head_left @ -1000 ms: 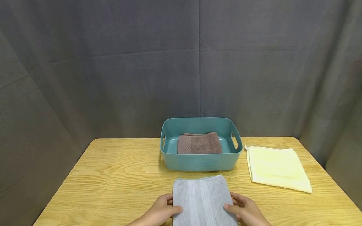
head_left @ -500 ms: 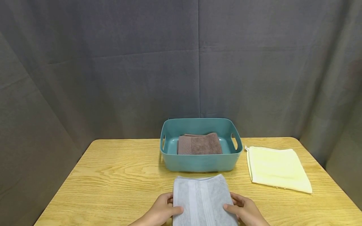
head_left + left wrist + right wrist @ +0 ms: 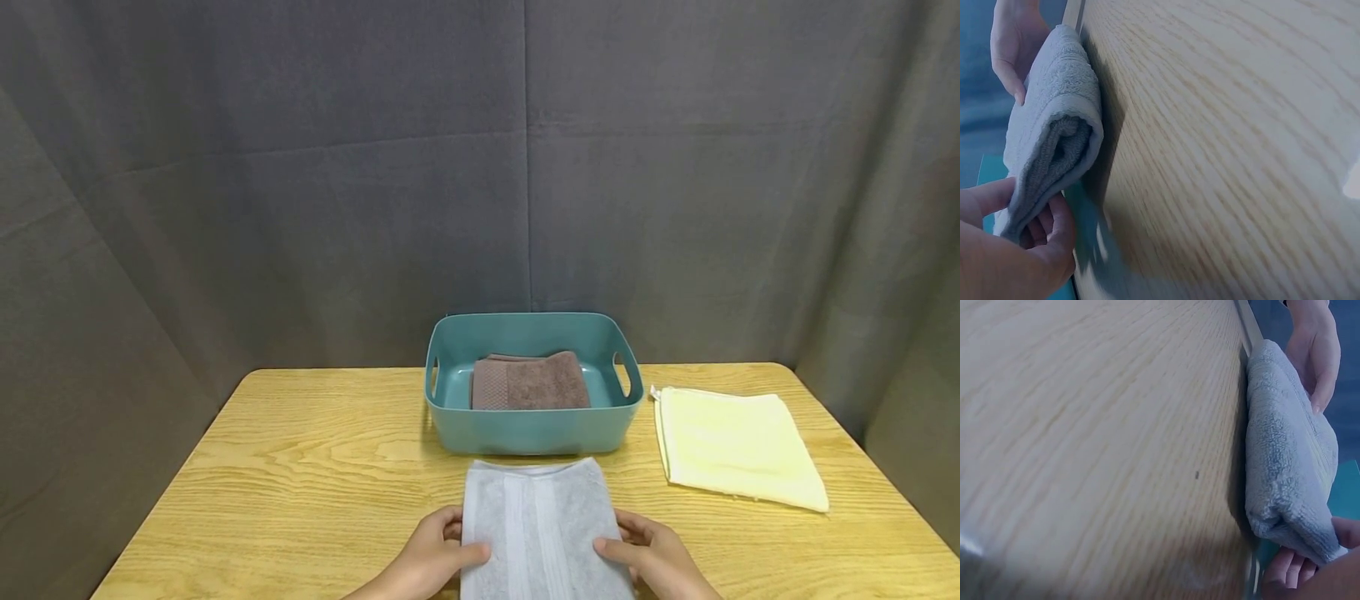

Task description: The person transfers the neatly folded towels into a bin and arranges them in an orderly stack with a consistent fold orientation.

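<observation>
From my station I have the left hand [image 3: 429,550] and right hand [image 3: 656,553] pinching opposite sides of the folded grey towel [image 3: 536,529] in front of the teal basket [image 3: 531,432], thumbs above, fingers beneath, likely so its layers hold together.

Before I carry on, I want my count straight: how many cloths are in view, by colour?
Grey cloth: 1, held by the left hand and right hand
Brown cloth: 1, inside the teal basket
Yellow cloth: 1, on the table
Total: 3
</observation>
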The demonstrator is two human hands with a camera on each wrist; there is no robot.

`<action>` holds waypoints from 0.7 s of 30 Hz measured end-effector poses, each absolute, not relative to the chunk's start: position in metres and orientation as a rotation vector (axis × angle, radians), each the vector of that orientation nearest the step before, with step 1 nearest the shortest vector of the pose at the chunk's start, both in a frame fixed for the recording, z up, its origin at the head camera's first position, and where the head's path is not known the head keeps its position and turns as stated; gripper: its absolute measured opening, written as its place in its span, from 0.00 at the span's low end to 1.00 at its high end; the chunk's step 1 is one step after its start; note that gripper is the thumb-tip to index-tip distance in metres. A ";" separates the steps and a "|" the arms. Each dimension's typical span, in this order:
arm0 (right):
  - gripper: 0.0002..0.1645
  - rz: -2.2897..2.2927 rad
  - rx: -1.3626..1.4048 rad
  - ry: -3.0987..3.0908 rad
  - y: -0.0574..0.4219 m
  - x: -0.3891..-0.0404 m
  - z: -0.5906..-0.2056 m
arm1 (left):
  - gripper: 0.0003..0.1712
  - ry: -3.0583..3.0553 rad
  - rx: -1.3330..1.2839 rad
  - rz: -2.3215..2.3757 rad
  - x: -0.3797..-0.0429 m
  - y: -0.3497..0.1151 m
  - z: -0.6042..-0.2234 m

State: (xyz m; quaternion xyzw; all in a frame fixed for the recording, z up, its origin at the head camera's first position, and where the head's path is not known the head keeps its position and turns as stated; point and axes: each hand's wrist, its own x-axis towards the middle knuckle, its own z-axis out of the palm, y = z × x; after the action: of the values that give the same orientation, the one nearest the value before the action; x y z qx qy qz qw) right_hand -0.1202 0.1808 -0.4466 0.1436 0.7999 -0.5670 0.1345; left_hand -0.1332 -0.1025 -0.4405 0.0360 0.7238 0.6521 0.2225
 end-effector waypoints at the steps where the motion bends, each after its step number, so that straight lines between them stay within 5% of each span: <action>1: 0.43 -1.650 0.412 2.315 0.181 -0.120 -0.446 | 0.29 2.000 0.099 1.806 -0.133 -0.102 -0.440; 21: 0.42 -1.621 0.401 2.341 0.180 -0.118 -0.424 | 0.31 1.977 0.163 1.888 -0.128 -0.106 -0.428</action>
State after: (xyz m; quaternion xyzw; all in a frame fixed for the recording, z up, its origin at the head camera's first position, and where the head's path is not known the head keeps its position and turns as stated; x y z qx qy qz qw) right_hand -0.1179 0.1798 -0.4237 0.1384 0.8069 -0.5587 0.1328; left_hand -0.1281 -0.1058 -0.4285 0.0585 0.7074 0.6754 0.2000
